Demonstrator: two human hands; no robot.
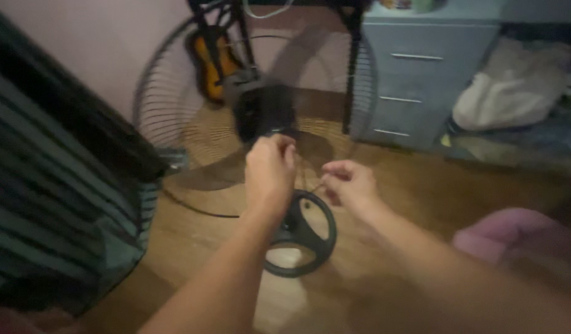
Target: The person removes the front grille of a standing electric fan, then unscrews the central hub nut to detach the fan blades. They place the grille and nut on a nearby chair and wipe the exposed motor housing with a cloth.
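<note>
Wooden floor; hands [270,170] [350,182] pinch round wire fan grille [174,93].

Fan grille [174,105] ahead, bare floor [409,185] right

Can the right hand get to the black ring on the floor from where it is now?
Probably yes. The right hand is just above the black ring on the wooden floor, slightly to its right. Only the left hand and forearm cross the ring's left part; the near side looks free.
</note>
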